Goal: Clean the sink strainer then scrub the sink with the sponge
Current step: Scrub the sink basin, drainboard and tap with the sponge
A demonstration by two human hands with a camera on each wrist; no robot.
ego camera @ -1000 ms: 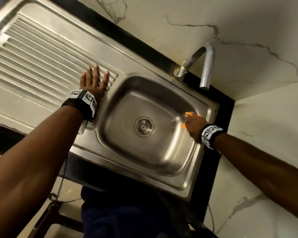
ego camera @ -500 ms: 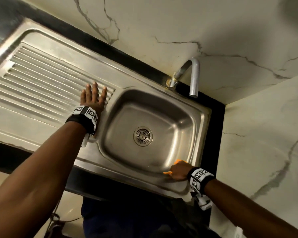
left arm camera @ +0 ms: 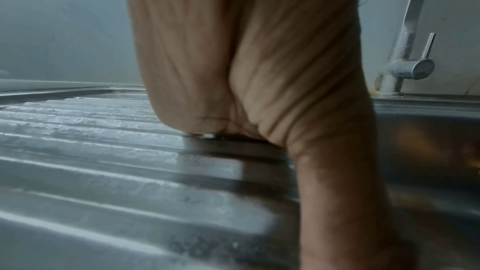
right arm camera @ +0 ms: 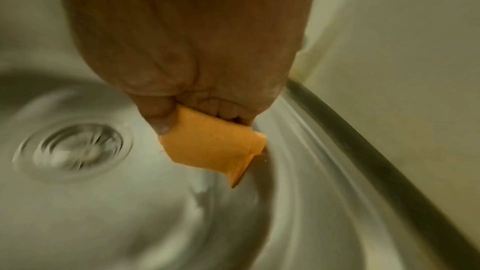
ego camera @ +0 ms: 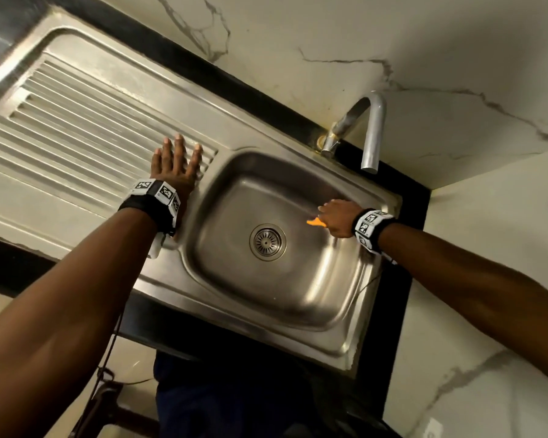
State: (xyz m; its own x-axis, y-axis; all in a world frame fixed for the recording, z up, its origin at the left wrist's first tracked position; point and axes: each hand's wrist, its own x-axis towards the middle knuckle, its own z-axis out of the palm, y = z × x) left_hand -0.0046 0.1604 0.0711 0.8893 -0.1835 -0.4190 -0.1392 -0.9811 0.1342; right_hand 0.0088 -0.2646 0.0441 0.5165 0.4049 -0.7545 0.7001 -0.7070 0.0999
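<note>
The right hand [ego camera: 336, 218] is curled tight around the orange sponge [right arm camera: 215, 149], rubbing it on the sink [ego camera: 326, 289] wall near the drain [ego camera: 268, 242]. The sponge looks soft and light, and bends easily. The left hand [ego camera: 174, 165] lies flat beside the sink.

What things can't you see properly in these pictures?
- Most of the orange sponge: head view, covered by the right hand.
- Strainer holes: right wrist view, smeared by motion blur.
- Left hand fingers: left wrist view, hidden behind the palm.
- Tap spout: left wrist view, cut off by the top edge.
</note>
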